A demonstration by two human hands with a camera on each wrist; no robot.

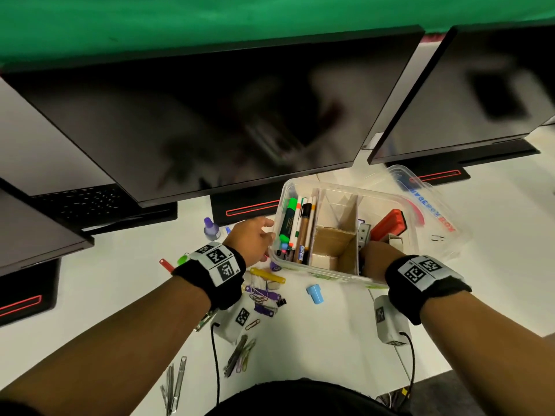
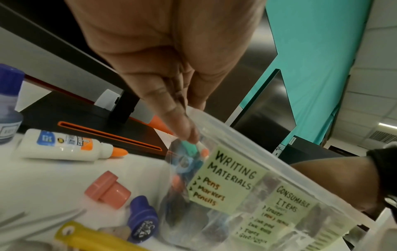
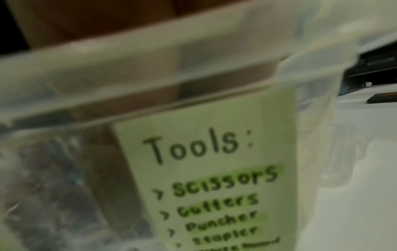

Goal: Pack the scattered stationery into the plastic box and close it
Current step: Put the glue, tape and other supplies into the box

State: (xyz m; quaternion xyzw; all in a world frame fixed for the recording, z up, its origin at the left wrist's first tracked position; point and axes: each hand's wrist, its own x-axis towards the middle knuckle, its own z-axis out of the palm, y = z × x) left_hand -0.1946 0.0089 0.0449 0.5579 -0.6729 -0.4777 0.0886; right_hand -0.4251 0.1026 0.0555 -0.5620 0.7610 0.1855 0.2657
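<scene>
Seen from the head camera, a clear plastic box point(image 1: 345, 229) sits open on a white table point(image 1: 330, 340) before dark monitors point(image 1: 195, 115), its lid point(image 1: 432, 205) lying just behind and to its right. Pens and markers point(image 1: 295, 226) fill the left compartment; a red stamp point(image 1: 389, 223) lies in the right one. The left hand point(image 1: 250, 238), fingers loosely extended, touches the box's left wall, while the right hand point(image 1: 375, 256) reaches into the right compartment, its grip impossible to make out. Paper clips point(image 1: 264, 295) and a blue cap point(image 1: 314, 293) lie scattered near the box. From the left wrist, a fingertip point(image 2: 189, 134) rests on the rim beside a "Writing Materials" label point(image 2: 225, 180); a glue bottle point(image 2: 68, 146) lies nearby. The right wrist view shows a "Tools" label point(image 3: 212, 186), blurred.
</scene>
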